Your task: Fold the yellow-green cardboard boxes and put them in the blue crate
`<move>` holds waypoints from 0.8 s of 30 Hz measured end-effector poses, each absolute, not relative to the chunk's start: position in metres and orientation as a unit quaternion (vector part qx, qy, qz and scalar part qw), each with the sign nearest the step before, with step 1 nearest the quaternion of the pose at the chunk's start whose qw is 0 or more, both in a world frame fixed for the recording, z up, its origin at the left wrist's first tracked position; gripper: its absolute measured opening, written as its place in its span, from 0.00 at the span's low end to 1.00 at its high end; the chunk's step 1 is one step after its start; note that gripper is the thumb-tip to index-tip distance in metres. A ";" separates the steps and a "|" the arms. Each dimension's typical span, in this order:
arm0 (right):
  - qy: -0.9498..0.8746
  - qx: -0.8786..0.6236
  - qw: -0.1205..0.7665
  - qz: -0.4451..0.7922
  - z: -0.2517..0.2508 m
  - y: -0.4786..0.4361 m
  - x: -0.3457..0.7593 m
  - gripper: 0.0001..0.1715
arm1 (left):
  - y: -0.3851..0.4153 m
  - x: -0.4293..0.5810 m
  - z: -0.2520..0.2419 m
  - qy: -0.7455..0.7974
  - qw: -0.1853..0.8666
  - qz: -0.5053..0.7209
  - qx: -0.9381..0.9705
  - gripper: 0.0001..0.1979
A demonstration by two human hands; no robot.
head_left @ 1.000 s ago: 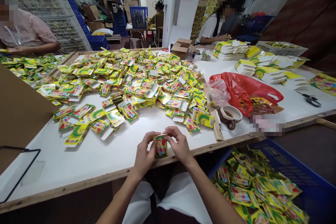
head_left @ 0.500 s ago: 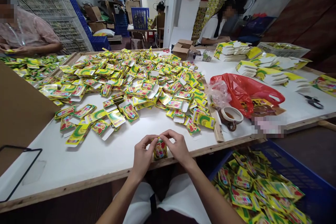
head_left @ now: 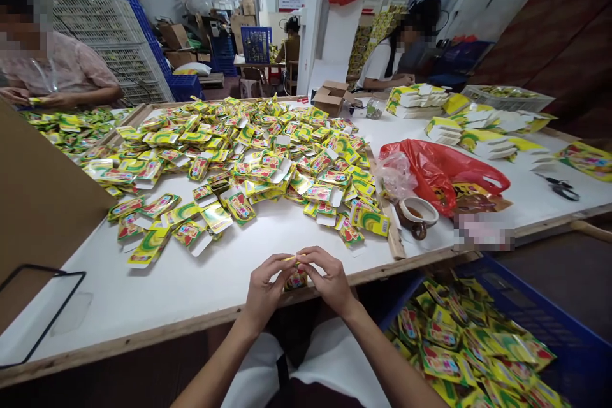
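Observation:
At the table's front edge, a small yellow and green printed box [head_left: 295,279] stands between my hands. My left hand [head_left: 268,284] pinches it at the top left, thumb and fingers closed. From the other side my right hand [head_left: 326,277] grips its top edge, the fingertips of both hands meeting there. My fingers cover much of the box's upper part. Beyond my hands spreads a heap of similar small boxes [head_left: 258,159], several with white end flaps sticking out open.
A blue crate [head_left: 535,312] full of these boxes sits below the edge at right. A brown cup [head_left: 418,213], red plastic bag [head_left: 430,166] and scissors [head_left: 559,188] lie on the right. Cardboard [head_left: 43,197] stands at left. Other people sit at the far left and back.
My fingers have moved closer together over the box's top and cover more of it. The whole view has shifted slightly with the head.

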State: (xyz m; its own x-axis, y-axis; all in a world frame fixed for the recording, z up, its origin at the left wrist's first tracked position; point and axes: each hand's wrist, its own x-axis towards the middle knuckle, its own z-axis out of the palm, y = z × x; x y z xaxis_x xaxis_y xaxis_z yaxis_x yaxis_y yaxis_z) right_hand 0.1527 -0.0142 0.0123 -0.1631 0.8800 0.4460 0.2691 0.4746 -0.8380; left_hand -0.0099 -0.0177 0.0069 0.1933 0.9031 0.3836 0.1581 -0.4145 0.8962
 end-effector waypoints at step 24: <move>-0.652 -0.510 0.478 0.294 0.041 -0.039 0.166 0.07 | 0.027 -0.079 0.059 0.509 0.155 0.337 0.777 0.09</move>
